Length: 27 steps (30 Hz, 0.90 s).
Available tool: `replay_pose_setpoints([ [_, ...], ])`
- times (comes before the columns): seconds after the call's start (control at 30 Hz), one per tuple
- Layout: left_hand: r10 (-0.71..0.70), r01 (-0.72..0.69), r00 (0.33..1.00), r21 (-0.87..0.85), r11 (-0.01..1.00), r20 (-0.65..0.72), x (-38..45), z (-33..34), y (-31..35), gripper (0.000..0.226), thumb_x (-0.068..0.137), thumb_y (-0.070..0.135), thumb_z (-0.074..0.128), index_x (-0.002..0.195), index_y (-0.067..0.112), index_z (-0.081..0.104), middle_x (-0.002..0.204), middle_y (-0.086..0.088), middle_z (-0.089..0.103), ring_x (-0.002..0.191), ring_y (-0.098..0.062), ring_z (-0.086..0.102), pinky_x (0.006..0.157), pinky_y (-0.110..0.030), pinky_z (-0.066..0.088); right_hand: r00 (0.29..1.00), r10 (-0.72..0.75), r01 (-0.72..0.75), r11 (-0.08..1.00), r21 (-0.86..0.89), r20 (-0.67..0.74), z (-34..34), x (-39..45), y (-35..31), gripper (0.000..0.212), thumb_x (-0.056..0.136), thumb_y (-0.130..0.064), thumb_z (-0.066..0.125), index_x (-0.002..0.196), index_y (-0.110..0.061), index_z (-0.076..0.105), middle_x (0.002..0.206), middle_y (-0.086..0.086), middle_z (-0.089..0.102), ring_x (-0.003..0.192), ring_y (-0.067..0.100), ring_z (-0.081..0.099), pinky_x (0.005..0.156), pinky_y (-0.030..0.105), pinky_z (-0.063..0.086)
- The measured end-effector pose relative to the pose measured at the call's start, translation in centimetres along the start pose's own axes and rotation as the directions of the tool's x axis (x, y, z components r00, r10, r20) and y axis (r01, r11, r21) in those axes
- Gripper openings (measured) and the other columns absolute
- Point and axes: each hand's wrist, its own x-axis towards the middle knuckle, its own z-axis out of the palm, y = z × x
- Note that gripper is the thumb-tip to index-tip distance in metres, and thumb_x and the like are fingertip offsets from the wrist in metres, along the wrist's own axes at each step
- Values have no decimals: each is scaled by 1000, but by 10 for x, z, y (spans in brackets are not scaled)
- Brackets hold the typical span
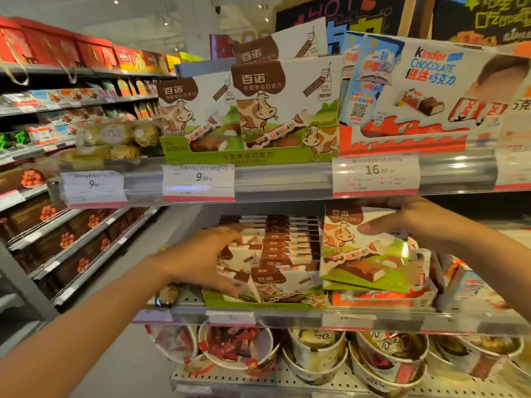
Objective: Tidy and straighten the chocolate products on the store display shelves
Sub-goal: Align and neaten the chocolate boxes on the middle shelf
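On the middle shelf (287, 315), near its front edge, left hand (201, 258) fingers curl into the green display tray (258, 303), steadying cow-print chocolate boxes (290, 248); right hand (413, 219) pinches a tilted box (344, 239) top, likely to square it.

Both forearms bare, extended forward and up from the lower corners. Left hand (201, 261): palm down, fingers spread and bent, tips reaching right. Right hand (408, 222): higher than the left, wrist bent, fingers curled leftward, thumb stretched out below them. Hands well apart.
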Motion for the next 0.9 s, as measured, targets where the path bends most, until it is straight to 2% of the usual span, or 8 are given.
replay_pose_setpoints([
  [0.1, 38, -39, 999, 56, 998, 12, -10, 7, -20, 88, 63, 78, 56, 133, 25, 48, 142, 8, 40, 124, -8, 42, 104, -19, 34, 992, 88, -95, 992, 82, 88, 5, -3, -7, 61, 47, 3, 79, 102, -18, 62, 91, 0, 74, 86, 20, 70, 69, 28, 57],
  [0.17, 35, -36, 999, 49, 998, 34, -15, 14, -29, 82, 64, 84, 43, 118, 24, 58, 127, 7, 53, 110, -8, 53, 94, -29, 45, 993, 98, -108, 982, 155, 71, 15, -3, -11, 52, 57, 5, 75, 103, -17, 62, 89, 0, 74, 76, 15, 71, 58, 24, 57],
  [0.3, 55, -56, 998, -87, 995, -15, -21, 22, -31, 23, 80, 52, 64, 83, 30, 56, 75, 13, 58, 68, -2, 55, 58, -18, 41, 992, 119, -101, 958, 267, -50, 51, 10, -13, 30, 80, 0, 63, 104, -18, 61, 97, 2, 71, 80, 15, 69, 65, 27, 54],
  [0.47, 13, -31, 997, -238, 971, -77, -23, 26, -30, 35, 66, 66, 67, 78, 34, 61, 68, 16, 63, 63, 0, 59, 55, -19, 43, 974, 108, -29, 930, 367, -197, 110, 45, -14, 35, 81, -10, 69, 115, -8, 61, 112, 11, 67, 97, 22, 65, 75, 32, 49],
  [0.6, -44, -8, 983, -279, 960, -181, -25, 30, -30, 44, 49, 75, 67, 67, 36, 58, 63, 15, 61, 66, 1, 59, 55, -18, 42, 968, 65, 46, 905, 423, -243, 154, 65, -21, 30, 81, -16, 71, 109, -11, 62, 110, 10, 66, 71, 11, 64, 54, 24, 47],
  [0.67, -74, -1, 971, -316, 949, -225, -30, 30, -29, 33, 56, 57, 79, 72, 34, 61, 68, 14, 64, 70, 1, 60, 58, -19, 45, 963, 11, 92, 926, 367, -268, 166, 74, -24, 34, 84, -13, 68, 116, -9, 60, 121, 9, 62, 99, 19, 62, 77, 30, 50],
  [0.73, -104, 0, 958, -364, 931, -267, -36, 28, -30, 27, 60, 41, 84, 77, 36, 64, 74, 15, 67, 73, 1, 62, 60, -14, 45, 969, -54, 121, 955, 271, -242, 170, 76, -29, 37, 87, -10, 63, 123, -5, 55, 126, 9, 57, 117, 20, 53, 88, 22, 42],
  [0.9, -167, 25, 913, -357, 934, -372, -42, 29, -34, 37, 56, 36, 87, 82, 23, 63, 94, 13, 52, 86, -2, 49, 71, -8, 37, 972, -236, 233, 954, -188, 4, 163, 70, -26, 43, 86, -16, 65, 127, -15, 54, 125, 3, 56, 108, 10, 51, 83, 15, 44],
])
